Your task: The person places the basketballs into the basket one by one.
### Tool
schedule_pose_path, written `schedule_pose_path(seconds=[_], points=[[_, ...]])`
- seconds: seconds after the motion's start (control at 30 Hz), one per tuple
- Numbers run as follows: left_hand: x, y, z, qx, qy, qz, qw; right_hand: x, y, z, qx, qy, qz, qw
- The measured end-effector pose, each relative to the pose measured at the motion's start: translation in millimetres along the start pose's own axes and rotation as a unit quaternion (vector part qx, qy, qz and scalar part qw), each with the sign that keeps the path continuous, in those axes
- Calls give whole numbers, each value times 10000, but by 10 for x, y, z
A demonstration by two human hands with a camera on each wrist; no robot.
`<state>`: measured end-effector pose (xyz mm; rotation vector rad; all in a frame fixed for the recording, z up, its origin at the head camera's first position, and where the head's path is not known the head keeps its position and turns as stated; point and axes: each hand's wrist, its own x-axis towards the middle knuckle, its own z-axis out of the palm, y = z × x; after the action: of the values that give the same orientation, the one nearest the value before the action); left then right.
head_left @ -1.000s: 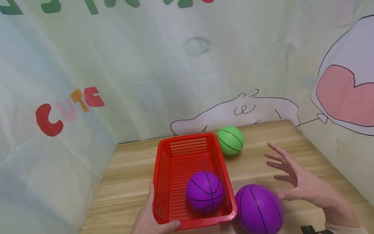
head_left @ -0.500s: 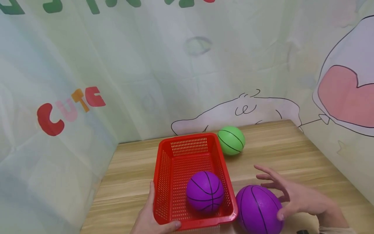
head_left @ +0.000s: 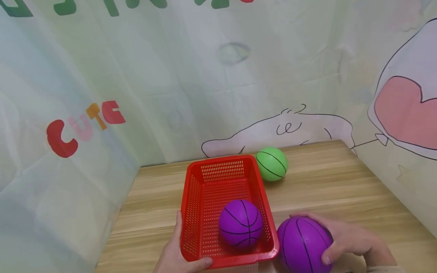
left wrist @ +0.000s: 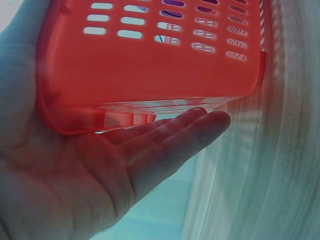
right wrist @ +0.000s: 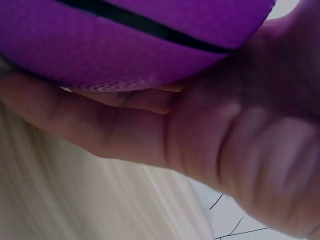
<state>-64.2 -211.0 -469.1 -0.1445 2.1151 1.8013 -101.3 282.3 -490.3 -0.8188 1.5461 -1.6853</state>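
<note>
In the head view a red plastic basket [head_left: 225,185] stands on the wooden table, a purple toy basketball [head_left: 241,224] lying in its near right part. My left hand [head_left: 174,250] holds the basket's near left corner, thumb on the front rim; the left wrist view shows its fingers [left wrist: 165,145] extended along the basket's side. Just right of the basket is a second, larger-looking purple basketball [head_left: 305,244]. My right hand [head_left: 345,237] grips it from the right, thumb on the near side and fingers over the far side. Close up, those fingers [right wrist: 115,125] curve along the ball [right wrist: 125,45].
Behind the right hand, a green basketball [head_left: 272,163] sits by the basket's far right corner. The wooden tabletop [head_left: 341,182] extends to both sides. Printed cloth [head_left: 164,94] hangs along the back and both sides of the table.
My right hand has come down and left onto the outer purple basketball, its fingers closing round it. The left hand and the basket have stayed in place.
</note>
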Motion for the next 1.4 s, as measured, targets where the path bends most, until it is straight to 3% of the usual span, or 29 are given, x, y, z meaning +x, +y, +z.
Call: schedule_pose_path(seconds=[0.2,0.4,0.6,0.73,0.93,1.2,1.4], points=[[-7,5,-11,11,-13,-6,10000,-5,8,13,-31,72,-41,10000],[-3,8,-11,54,13,27,10000,-35,-68,13,-376,475,-92,9981],[0,-2,1,-58,-36,51,10000,-94,-162,-16,-979,1017,-176,9898],[-5,5,3,-64,-46,63,9999,-113,-236,-23,-1453,1629,-200,9757],[-3,-4,-2,-42,-27,94,9999,-102,-360,-36,-1838,2702,96,9451],[7,-14,1,-188,-108,75,9997,16,-562,-42,-2026,3493,-135,9147],[6,1,-8,13,-3,82,10000,97,-704,-63,-1922,4465,-376,8731]])
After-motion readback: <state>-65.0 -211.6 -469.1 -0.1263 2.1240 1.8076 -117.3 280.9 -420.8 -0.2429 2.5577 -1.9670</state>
